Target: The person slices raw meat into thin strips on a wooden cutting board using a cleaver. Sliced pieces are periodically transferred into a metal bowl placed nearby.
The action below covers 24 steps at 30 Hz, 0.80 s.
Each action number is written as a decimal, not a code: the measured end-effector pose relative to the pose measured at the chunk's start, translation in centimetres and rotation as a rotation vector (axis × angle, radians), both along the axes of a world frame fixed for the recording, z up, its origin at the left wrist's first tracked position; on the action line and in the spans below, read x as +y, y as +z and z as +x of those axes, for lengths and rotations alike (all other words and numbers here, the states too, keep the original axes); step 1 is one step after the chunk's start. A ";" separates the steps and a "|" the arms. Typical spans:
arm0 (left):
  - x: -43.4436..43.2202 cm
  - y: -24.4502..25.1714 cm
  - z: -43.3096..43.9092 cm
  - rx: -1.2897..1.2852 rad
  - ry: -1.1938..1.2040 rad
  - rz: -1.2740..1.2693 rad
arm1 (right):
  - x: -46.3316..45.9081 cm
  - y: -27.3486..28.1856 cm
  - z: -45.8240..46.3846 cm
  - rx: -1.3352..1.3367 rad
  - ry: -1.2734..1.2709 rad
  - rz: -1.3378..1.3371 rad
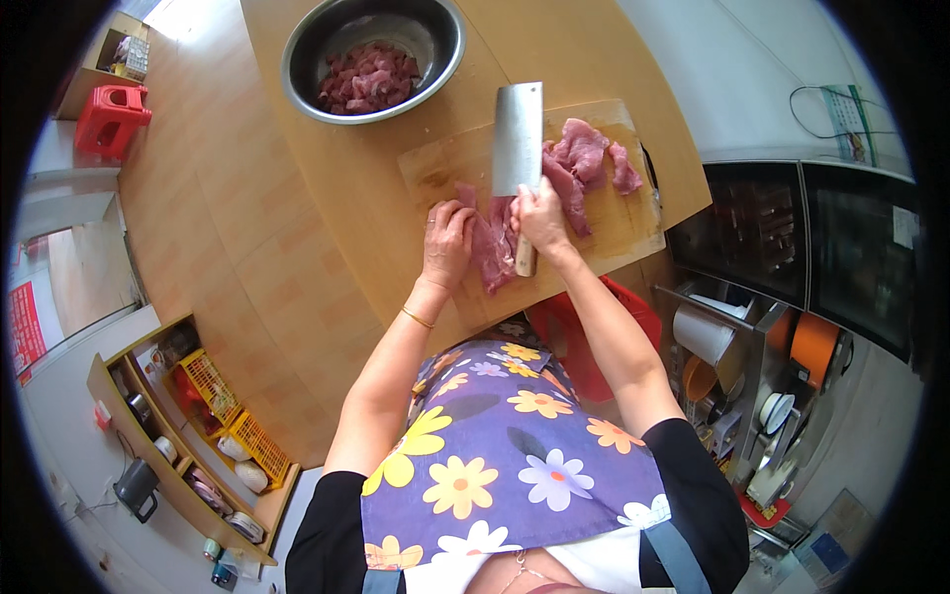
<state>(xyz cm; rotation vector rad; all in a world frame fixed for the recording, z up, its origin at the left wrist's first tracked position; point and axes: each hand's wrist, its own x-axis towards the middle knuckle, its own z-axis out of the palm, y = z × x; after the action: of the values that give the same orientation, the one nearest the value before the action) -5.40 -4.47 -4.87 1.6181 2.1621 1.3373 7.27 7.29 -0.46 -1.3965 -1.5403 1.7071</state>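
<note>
My right hand (542, 219) is wrapped around the wooden handle of a cleaver (518, 137). Its broad steel blade points away from me over the wooden cutting board (627, 223). To its left, my left hand (447, 241) has its fingers curled on the edge of a raw meat slab (493, 256) that overhangs the board's near edge. Part of this slab is hidden by my hands and the cleaver. Right of the blade lie several raw meat slices (582, 148). Beyond the board, a steel bowl (291, 93) holds cut meat chunks (371, 78).
The board rests on a wooden table (349, 178). A red plastic container (634, 308) stands under its near right edge. Dark glass-fronted cabinets (742, 230) and a metal rack (761, 341) are at right. Low shelving (141, 401) and a red stool (111, 119) are at left.
</note>
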 end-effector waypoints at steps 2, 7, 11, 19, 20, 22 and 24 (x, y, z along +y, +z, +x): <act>-0.6 0.2 -0.2 -0.043 -0.021 0.003 | -0.1 1.7 2.0 -0.003 0.067 0.076; -3.0 1.2 0.7 -0.095 -0.095 0.043 | -4.6 6.7 7.7 -0.386 0.345 0.185; -4.3 1.5 2.8 -0.103 -0.239 0.081 | -9.0 7.6 10.6 -0.495 0.469 0.305; -4.3 0.7 4.6 0.056 -0.310 0.007 | -12.1 7.1 12.0 -0.705 0.573 0.286; -4.3 0.6 4.5 0.094 -0.319 0.028 | -12.0 7.0 11.4 -0.758 0.579 0.248; -4.3 0.3 4.4 0.165 -0.347 0.036 | -11.5 6.4 9.4 -0.729 0.558 0.311; -4.2 0.1 4.3 0.141 -0.364 0.026 | -10.7 5.2 7.2 -0.778 0.549 0.344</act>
<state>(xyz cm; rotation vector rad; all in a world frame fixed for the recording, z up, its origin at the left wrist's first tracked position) -1.08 -8.66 -4.73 2.0477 1.8011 1.1765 14.43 -3.38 4.70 -1.6344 -2.6919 1.0662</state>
